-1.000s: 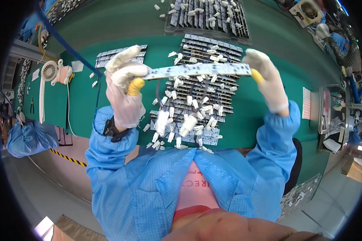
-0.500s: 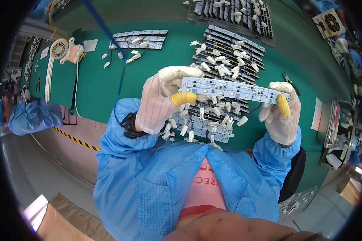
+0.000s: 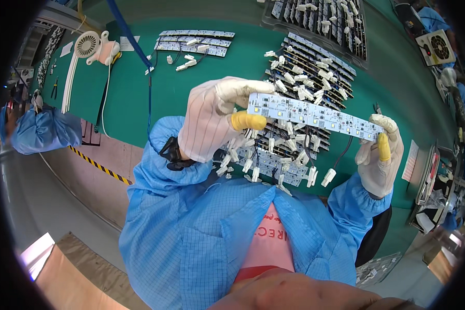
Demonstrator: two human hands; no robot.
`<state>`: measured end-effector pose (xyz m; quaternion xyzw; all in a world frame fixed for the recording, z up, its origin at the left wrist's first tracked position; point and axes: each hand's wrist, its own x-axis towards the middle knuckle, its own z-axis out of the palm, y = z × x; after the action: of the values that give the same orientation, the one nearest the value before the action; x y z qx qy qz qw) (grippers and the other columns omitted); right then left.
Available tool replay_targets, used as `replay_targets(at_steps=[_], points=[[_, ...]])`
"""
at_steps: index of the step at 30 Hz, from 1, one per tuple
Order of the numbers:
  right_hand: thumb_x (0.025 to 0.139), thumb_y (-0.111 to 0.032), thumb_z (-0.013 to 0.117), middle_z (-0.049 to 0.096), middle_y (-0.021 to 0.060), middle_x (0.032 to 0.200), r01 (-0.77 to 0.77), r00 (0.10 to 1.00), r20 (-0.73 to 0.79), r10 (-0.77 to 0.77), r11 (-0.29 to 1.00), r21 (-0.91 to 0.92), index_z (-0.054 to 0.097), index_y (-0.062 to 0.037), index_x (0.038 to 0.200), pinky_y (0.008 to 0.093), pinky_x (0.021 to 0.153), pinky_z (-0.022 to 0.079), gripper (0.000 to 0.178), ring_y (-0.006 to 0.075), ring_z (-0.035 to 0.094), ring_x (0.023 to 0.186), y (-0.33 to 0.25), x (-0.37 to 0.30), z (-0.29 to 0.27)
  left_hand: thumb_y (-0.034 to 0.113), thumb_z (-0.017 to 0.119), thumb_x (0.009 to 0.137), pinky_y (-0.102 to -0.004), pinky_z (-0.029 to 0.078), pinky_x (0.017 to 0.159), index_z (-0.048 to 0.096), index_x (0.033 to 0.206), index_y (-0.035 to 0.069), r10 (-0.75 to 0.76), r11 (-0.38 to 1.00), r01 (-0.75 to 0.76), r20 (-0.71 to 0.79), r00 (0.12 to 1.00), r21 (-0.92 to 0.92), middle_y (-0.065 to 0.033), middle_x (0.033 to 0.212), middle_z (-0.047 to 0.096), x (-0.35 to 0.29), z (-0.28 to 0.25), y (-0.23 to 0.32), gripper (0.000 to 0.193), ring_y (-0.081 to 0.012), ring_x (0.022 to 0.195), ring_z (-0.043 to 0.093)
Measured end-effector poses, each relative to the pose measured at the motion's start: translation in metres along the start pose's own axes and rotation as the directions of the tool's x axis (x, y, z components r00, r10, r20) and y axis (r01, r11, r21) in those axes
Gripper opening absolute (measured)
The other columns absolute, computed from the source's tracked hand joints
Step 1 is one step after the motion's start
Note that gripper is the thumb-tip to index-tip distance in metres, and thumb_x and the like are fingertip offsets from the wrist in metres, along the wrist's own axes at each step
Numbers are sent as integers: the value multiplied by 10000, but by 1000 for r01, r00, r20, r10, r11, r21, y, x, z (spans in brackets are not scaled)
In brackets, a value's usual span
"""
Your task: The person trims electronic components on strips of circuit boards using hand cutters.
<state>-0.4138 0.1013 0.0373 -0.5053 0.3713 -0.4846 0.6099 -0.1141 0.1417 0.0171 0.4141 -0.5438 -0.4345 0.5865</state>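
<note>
Holding one white circuit strip (image 3: 323, 117) at its two ends, both gloved hands keep it in the air above the table (image 3: 134, 98). The grip of the left hand (image 3: 217, 116) is closed on the left end, with the yellow-covered thumb on the front face and the fingers behind the upper edge. The grip of the right hand (image 3: 380, 152) pinches the right end, and its thumb has also a yellow cover. The strip is slightly tilted, its right end lower, and its face with small yellowish squares is turned to the person. Below it hang dark wires with white connectors (image 3: 329, 177).

Behind and under the strip, many similar strips lie in a pile (image 3: 323, 53), with connectors scattered over them. Farther left on the table are a few separate strips (image 3: 212, 50), then a small pink-and-white fan (image 3: 88, 45). A tray (image 3: 274, 23) with more strips stands beyond the pile.
</note>
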Motion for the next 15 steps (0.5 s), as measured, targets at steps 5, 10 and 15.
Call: replay_targets(at_steps=[5,10,15], points=[[784,-346,755,582,71,915,-61,998,6,61,998,-4,474,49,1196,117,471,415,636,56,565,632,-1,2,7,226,741,788,-261,528,744,580,1111,-75,72,976,-94,117,991,194,-131,989,634,4,-15,-1,470,-163,822,645],[879,-137,624,616,87,749,48,998,-35,-47,999,14,510,57,1136,199,442,423,342,104,552,500,-2,-1,12,181,695,827,-273,526,641,585,1143,-33,262,911,-283,110,959,301,-185,962,652,8,-21,-17,397,-206,796,644],[865,-177,666,619,111,910,-35,999,10,35,999,-21,494,44,1150,168,457,418,400,74,537,537,-3,-1,12,210,743,764,-283,527,747,627,1109,-22,120,986,-117,-19,993,120,-122,1006,652,1,-21,-15,431,-184,875,645]])
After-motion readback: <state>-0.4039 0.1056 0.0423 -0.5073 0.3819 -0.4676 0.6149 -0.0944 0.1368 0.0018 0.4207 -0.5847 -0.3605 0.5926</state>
